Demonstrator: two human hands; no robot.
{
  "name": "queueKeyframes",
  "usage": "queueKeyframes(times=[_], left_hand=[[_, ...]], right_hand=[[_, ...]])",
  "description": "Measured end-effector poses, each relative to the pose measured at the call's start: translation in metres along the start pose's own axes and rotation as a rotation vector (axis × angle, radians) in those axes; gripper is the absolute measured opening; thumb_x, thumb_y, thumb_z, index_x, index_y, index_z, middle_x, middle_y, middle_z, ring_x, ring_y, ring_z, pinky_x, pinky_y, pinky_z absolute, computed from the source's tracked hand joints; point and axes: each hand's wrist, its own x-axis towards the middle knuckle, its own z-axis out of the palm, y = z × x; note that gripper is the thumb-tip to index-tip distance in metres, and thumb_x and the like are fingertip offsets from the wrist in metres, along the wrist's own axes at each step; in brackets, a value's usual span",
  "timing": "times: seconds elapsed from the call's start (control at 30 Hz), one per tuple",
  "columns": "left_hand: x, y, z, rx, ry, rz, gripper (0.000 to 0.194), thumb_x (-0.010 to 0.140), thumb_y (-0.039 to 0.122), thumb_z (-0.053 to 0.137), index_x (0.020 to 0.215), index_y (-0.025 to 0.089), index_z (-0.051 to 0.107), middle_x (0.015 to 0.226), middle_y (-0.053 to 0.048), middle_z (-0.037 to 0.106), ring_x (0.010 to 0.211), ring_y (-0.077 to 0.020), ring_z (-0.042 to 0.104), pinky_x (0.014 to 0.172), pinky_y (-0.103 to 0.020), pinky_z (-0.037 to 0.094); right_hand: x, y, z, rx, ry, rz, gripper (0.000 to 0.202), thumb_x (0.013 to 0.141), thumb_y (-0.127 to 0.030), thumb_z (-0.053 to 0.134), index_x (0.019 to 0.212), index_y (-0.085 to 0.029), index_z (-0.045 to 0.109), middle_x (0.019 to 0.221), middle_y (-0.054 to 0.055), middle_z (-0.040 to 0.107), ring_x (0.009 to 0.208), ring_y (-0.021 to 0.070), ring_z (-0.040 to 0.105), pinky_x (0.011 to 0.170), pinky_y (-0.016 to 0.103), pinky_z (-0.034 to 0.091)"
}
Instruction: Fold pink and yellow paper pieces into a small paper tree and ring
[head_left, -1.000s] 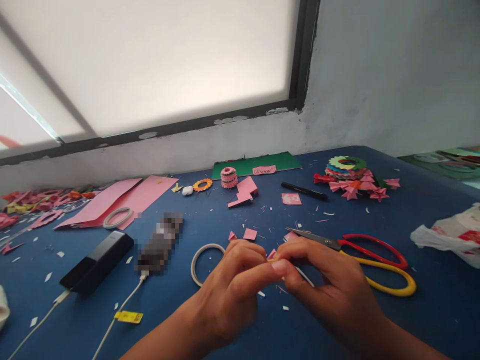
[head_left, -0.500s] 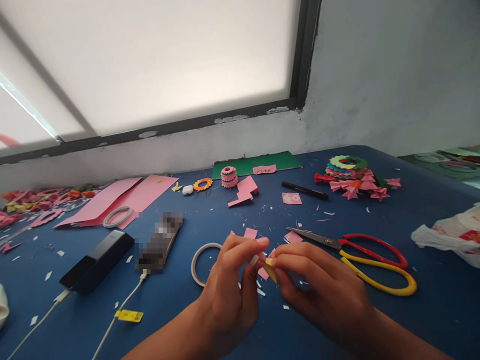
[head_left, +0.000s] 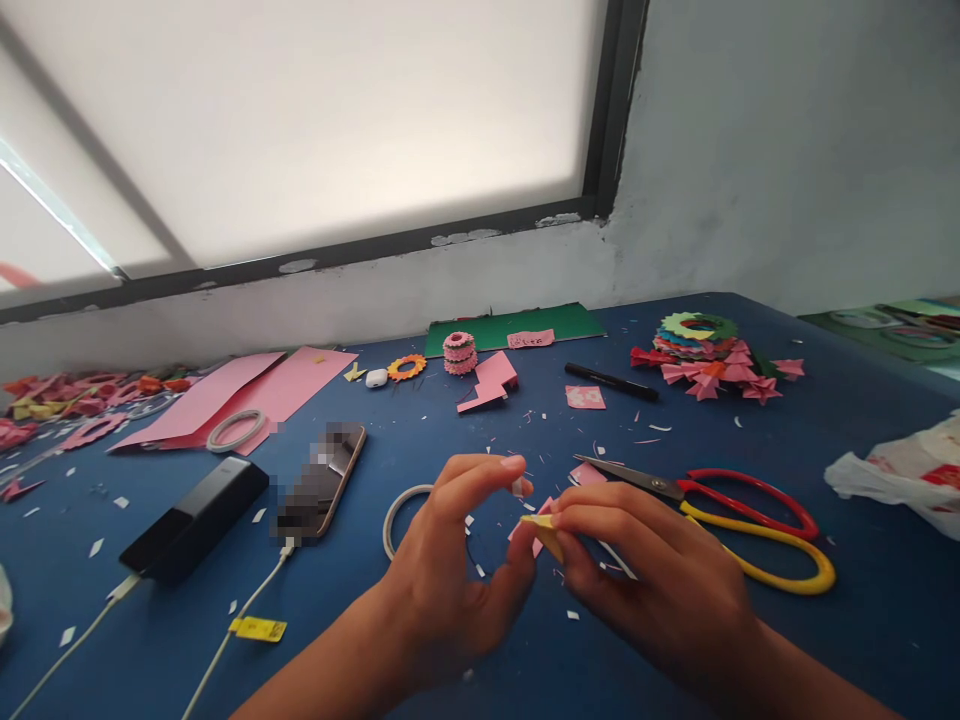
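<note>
Between the thumb and fingers of my right hand (head_left: 652,570) is a small folded piece of yellow paper (head_left: 551,538). My left hand (head_left: 454,560) is open beside it, index finger raised away from the thumb. A tiny white scrap (head_left: 517,487) shows at the left fingertips; whether it sticks to them I cannot tell. The left thumb tip is close to the yellow paper, perhaps touching it. Pink paper pieces (head_left: 589,474) lie just beyond the hands. Scissors (head_left: 679,488) with red and yellow handles rest by my right hand. A tape roll (head_left: 391,525) is partly hidden behind my left hand.
On the blue table (head_left: 360,620) are a phone (head_left: 337,480) and a black power bank (head_left: 195,515), both with cables. Pink sheets (head_left: 202,400), a black pen (head_left: 611,382), folded paper shapes (head_left: 705,370) and a plastic bag (head_left: 900,470) lie around. White scraps are scattered about.
My left index finger has lifted and spread away from the thumb, and the white scrap has moved up from the yellow paper. My right hand still pinches the paper.
</note>
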Motion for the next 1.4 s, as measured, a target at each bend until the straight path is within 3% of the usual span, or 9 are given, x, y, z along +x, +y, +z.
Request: queueKeyframes(times=[0.2, 0.37, 0.47, 0.57, 0.77, 0.97, 1.17, 1.4], left_hand=[[0.004, 0.001, -0.004, 0.119, -0.040, 0.051, 0.060, 0.076, 0.001, 0.065, 0.128, 0.021, 0.043, 0.101, -0.004, 0.066, 0.101, -0.0202, 0.065, 0.103, -0.046, 0.046], [0.006, 0.002, -0.007, 0.173, -0.032, 0.120, 0.074, 0.077, 0.000, 0.063, 0.139, 0.026, 0.033, 0.121, -0.008, 0.064, 0.128, -0.0281, 0.048, 0.108, -0.058, 0.035], [0.006, 0.001, -0.006, 0.131, -0.033, 0.100, 0.077, 0.079, 0.002, 0.063, 0.143, 0.028, 0.028, 0.127, -0.009, 0.061, 0.120, -0.0248, 0.056, 0.106, -0.053, 0.041], [0.006, -0.001, -0.004, 0.115, -0.061, 0.122, 0.077, 0.082, 0.002, 0.060, 0.145, 0.029, 0.024, 0.117, -0.008, 0.067, 0.101, -0.0181, 0.067, 0.100, -0.045, 0.049], [0.005, -0.005, 0.000, 0.105, -0.075, 0.137, 0.081, 0.082, 0.000, 0.059, 0.146, 0.028, 0.020, 0.106, -0.008, 0.067, 0.090, -0.0182, 0.069, 0.083, -0.037, 0.060], [0.007, -0.005, -0.002, 0.124, -0.070, 0.154, 0.078, 0.082, 0.002, 0.060, 0.146, 0.027, 0.021, 0.095, -0.004, 0.068, 0.083, -0.0151, 0.068, 0.090, -0.036, 0.057], [0.001, -0.008, -0.004, 0.112, -0.088, 0.129, 0.076, 0.083, 0.003, 0.061, 0.145, 0.025, 0.024, 0.098, -0.004, 0.064, 0.084, -0.0146, 0.065, 0.088, -0.034, 0.057], [-0.004, -0.008, 0.002, 0.137, -0.062, 0.174, 0.075, 0.080, -0.007, 0.056, 0.144, 0.021, 0.028, 0.103, -0.005, 0.052, 0.091, -0.0123, 0.058, 0.086, -0.026, 0.056]], right_hand=[[0.000, -0.001, -0.001, -0.042, 0.014, -0.013, 0.015, 0.083, -0.006, 0.058, 0.090, -0.019, 0.058, 0.079, 0.004, 0.069, 0.074, 0.0145, 0.067, 0.072, 0.026, 0.058], [0.003, -0.001, -0.003, -0.044, 0.041, 0.034, 0.013, 0.083, -0.008, 0.055, 0.087, -0.020, 0.057, 0.077, 0.002, 0.069, 0.075, 0.0153, 0.068, 0.070, 0.027, 0.058], [0.004, -0.001, -0.003, 0.014, 0.035, 0.089, 0.014, 0.084, -0.008, 0.053, 0.087, -0.021, 0.057, 0.076, 0.001, 0.069, 0.075, 0.0148, 0.068, 0.068, 0.025, 0.058], [0.004, -0.001, -0.003, 0.062, 0.017, 0.092, 0.015, 0.083, -0.006, 0.052, 0.087, -0.020, 0.057, 0.077, 0.001, 0.068, 0.072, 0.0130, 0.067, 0.067, 0.023, 0.058], [0.004, 0.000, -0.003, 0.132, -0.016, 0.140, 0.014, 0.082, -0.006, 0.052, 0.085, -0.020, 0.056, 0.077, 0.001, 0.067, 0.073, 0.0128, 0.066, 0.064, 0.022, 0.056], [0.005, -0.002, -0.001, 0.282, -0.044, 0.282, 0.010, 0.081, -0.010, 0.055, 0.083, -0.020, 0.056, 0.074, -0.001, 0.062, 0.063, 0.0109, 0.062, 0.051, 0.018, 0.055], [0.003, -0.002, 0.000, 0.295, -0.066, 0.328, 0.012, 0.080, -0.009, 0.056, 0.081, -0.021, 0.057, 0.073, -0.004, 0.067, 0.061, 0.0091, 0.063, 0.058, 0.020, 0.055], [0.004, -0.004, -0.001, 0.253, -0.051, 0.366, 0.008, 0.080, -0.014, 0.057, 0.077, -0.022, 0.059, 0.064, -0.007, 0.063, 0.056, 0.0066, 0.059, 0.056, 0.016, 0.053]])
